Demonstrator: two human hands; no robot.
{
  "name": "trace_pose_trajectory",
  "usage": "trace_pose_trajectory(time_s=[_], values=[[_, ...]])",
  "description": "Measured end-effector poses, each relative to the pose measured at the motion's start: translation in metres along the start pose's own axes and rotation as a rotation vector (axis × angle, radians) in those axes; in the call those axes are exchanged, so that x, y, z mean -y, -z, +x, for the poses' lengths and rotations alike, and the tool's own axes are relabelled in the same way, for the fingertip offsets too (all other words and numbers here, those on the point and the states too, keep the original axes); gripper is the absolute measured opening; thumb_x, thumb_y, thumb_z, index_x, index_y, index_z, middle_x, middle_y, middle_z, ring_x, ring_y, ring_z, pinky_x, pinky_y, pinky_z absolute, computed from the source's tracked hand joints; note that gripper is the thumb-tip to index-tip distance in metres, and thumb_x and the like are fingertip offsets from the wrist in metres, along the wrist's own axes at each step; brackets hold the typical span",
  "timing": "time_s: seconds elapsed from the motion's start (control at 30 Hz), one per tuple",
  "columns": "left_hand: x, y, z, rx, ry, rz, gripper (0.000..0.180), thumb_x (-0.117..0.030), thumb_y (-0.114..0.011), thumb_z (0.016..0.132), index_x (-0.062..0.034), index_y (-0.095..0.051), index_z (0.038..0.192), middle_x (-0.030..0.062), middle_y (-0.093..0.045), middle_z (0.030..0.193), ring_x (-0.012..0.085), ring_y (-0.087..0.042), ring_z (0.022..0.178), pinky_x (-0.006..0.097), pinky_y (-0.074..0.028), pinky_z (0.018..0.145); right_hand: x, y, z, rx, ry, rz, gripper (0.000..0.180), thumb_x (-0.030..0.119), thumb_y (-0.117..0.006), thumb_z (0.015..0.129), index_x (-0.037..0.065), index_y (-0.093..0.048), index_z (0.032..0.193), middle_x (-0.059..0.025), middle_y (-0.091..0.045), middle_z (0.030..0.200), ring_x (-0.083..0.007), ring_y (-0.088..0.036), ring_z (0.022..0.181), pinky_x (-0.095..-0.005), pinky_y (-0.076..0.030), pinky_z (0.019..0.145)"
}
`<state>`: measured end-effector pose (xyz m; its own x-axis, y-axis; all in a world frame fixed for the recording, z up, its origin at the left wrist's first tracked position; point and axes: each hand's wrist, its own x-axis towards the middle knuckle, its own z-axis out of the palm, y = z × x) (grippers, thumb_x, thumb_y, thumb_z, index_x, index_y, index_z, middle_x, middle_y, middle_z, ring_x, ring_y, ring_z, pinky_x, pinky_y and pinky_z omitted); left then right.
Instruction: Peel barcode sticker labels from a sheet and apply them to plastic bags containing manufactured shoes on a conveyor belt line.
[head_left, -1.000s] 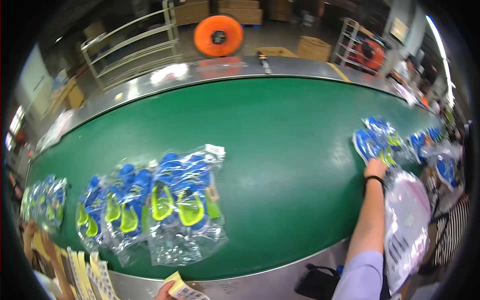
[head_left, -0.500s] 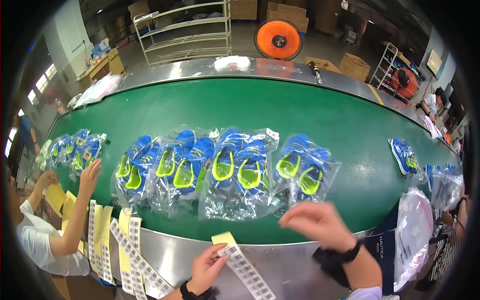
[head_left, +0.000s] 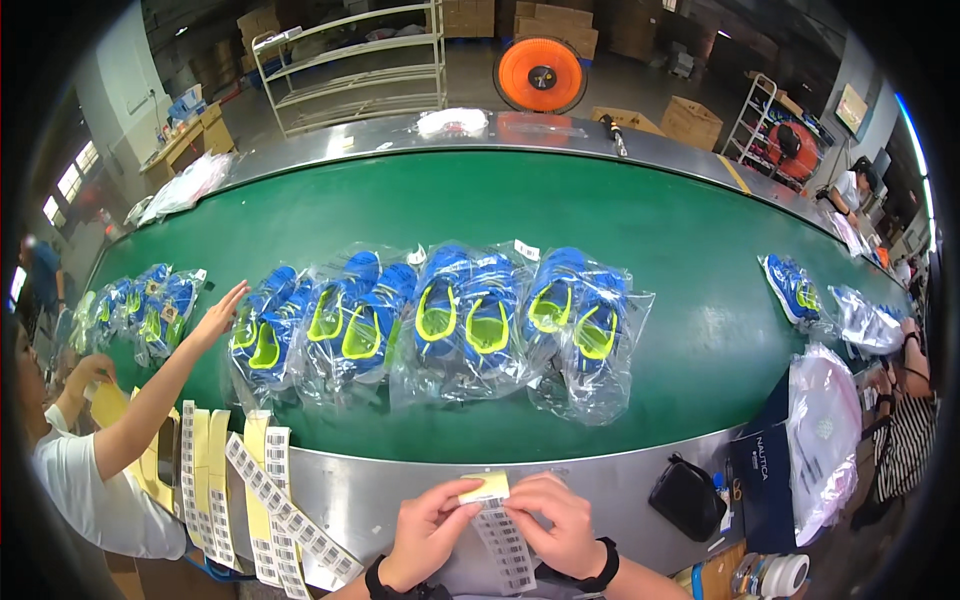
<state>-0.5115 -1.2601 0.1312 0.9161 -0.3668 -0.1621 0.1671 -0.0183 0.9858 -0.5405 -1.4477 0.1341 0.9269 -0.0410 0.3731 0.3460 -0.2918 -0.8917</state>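
Observation:
My left hand (head_left: 430, 532) pinches the yellow-backed top of a barcode sticker strip (head_left: 506, 553), held over the near metal edge of the belt. At the same upper end, my right hand (head_left: 553, 527) has its thumb and fingers closed on the strip's right edge. Whether a single sticker is between those fingers is too small to tell. Beyond both hands, several pairs of blue and lime-green shoes (head_left: 487, 332) lie in transparent plastic bags on the green belt (head_left: 690, 270). More sticker strips (head_left: 283, 500) lie on the metal edge to the left.
A co-worker's arm (head_left: 150, 405) reaches over the belt at left, near more bagged shoes (head_left: 165, 320). To my right are a black pouch (head_left: 688, 498), a dark blue box (head_left: 765, 490), plastic bags (head_left: 825, 440) and a white-lidded jar (head_left: 785, 575). Another bagged pair (head_left: 793, 290) lies far right.
My right hand has come down from over the belt to the sticker strip beside my left hand. The co-worker's arm at left has stretched toward the nearest bagged shoes. The view has shifted slightly.

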Motion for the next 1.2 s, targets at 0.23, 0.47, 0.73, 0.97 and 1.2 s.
trace_pose_trajectory(time_s=[0.23, 0.47, 0.73, 0.97, 1.2], values=[[-0.005, -0.016, 0.014, 0.082, -0.232, 0.311, 0.021, 0.000, -0.066, 0.086, 0.0000, -0.068, 0.106, 0.0121, -0.071, 0.093, 0.0151, -0.069, 0.078, 0.025, -0.053, 0.067, -0.013, 0.020, -0.001, 0.035, -0.206, 0.054, 0.019, -0.001, -0.069, 0.078, -0.002, -0.067, 0.097, -0.0111, -0.065, 0.086, -0.0204, -0.063, 0.078, -0.0294, -0.050, 0.071], [-0.008, -0.017, 0.024, 0.127, -0.366, 0.415, 0.023, -0.003, -0.066, 0.084, -0.0025, -0.067, 0.107, 0.0128, -0.069, 0.087, 0.0235, -0.067, 0.068, 0.030, -0.052, 0.060, -0.024, 0.023, -0.004, 0.015, -0.401, 0.417, 0.016, -0.001, -0.069, 0.079, -0.001, -0.068, 0.094, -0.0098, -0.065, 0.088, -0.0192, -0.062, 0.078, -0.0281, -0.049, 0.072], [-0.002, -0.017, 0.027, 0.134, -0.232, 0.405, 0.021, -0.004, -0.066, 0.086, -0.0025, -0.067, 0.107, 0.0120, -0.070, 0.087, 0.0202, -0.068, 0.069, 0.029, -0.052, 0.061, -0.025, 0.024, 0.004, 0.000, -0.231, 0.055, 0.007, -0.003, -0.069, 0.077, 0.000, -0.067, 0.083, -0.0093, -0.065, 0.081, -0.0205, -0.060, 0.074, -0.0299, -0.047, 0.067], [0.011, -0.022, 0.028, 0.129, -0.016, 0.252, 0.031, -0.001, -0.065, 0.087, 0.0012, -0.059, 0.117, 0.0133, -0.069, 0.097, 0.0155, -0.068, 0.080, 0.025, -0.052, 0.068, -0.032, 0.025, 0.003, 0.046, 0.172, -0.353, 0.012, -0.003, -0.069, 0.069, 0.001, -0.064, 0.080, -0.0094, -0.061, 0.079, -0.0255, -0.058, 0.072, -0.0335, -0.047, 0.063], [0.036, -0.014, 0.032, 0.095, 0.192, -0.109, 0.047, 0.006, -0.059, 0.088, 0.0043, -0.042, 0.133, 0.0174, -0.060, 0.121, 0.0164, -0.065, 0.100, 0.025, -0.052, 0.081, -0.008, 0.059, 0.044, 0.092, 0.361, -0.275, 0.013, -0.006, -0.069, 0.068, 0.002, -0.062, 0.076, -0.0093, -0.059, 0.076, -0.0260, -0.056, 0.067, -0.0340, -0.047, 0.062]])
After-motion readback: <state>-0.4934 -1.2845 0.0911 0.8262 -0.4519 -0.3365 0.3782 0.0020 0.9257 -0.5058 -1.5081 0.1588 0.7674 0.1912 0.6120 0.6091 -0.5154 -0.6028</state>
